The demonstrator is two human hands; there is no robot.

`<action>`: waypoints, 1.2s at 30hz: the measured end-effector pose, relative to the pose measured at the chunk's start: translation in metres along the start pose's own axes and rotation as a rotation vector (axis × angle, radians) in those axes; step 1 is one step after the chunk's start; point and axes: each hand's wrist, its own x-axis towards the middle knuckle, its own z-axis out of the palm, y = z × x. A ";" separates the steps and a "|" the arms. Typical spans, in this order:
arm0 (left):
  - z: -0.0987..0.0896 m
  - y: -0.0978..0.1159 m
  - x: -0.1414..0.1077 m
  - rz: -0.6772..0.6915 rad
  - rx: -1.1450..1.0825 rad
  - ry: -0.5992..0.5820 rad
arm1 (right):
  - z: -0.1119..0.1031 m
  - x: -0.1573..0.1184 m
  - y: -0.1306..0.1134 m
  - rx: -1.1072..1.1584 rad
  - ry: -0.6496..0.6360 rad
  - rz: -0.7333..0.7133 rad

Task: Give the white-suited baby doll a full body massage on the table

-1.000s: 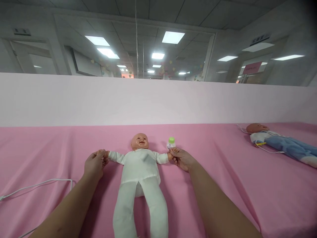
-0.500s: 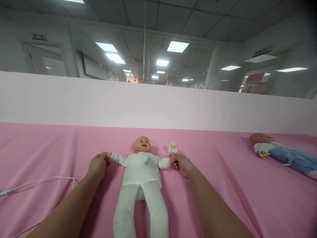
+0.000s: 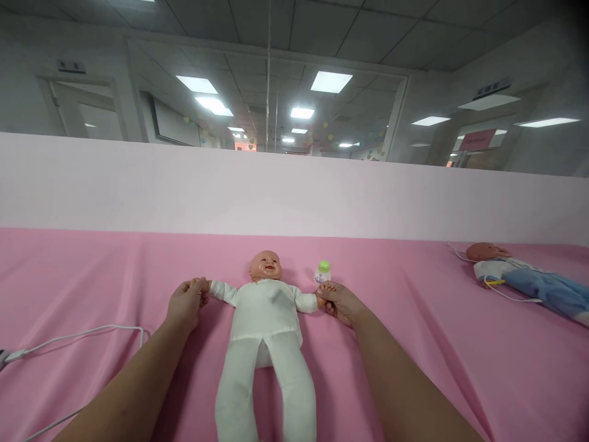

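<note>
A baby doll (image 3: pixel 267 310) with a white cloth body lies on its back on the pink sheet (image 3: pixel 396 368), head away from me and both arms spread sideways. My left hand (image 3: pixel 186 302) is closed around the doll's hand on the left side. On the other side, my right hand (image 3: pixel 341 304) pinches the doll's other hand between thumb and fingers. Just beyond my right hand stands a small white bottle (image 3: pixel 323 273) with a green cap, its lower part close behind my fingers.
A second doll (image 3: pixel 529 279) in blue and white clothes lies at the far right, with thin white tubing by it. To the left a white cable (image 3: pixel 87 331) runs over the sheet. Behind rises a low white wall (image 3: pixel 294 193), with glass above.
Both hands still hold the doll's hands, its arms still spread out. The view has shifted very slightly; little else differs.
</note>
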 end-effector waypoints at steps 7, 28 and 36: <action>0.002 0.001 0.003 -0.132 -0.108 0.051 | 0.005 0.003 -0.001 0.028 0.199 0.031; -0.001 0.002 -0.001 -0.032 0.001 -0.072 | 0.001 0.002 0.002 -0.051 0.072 -0.005; -0.002 -0.012 0.009 -0.056 -0.009 -0.022 | 0.001 0.004 0.000 0.015 0.166 0.030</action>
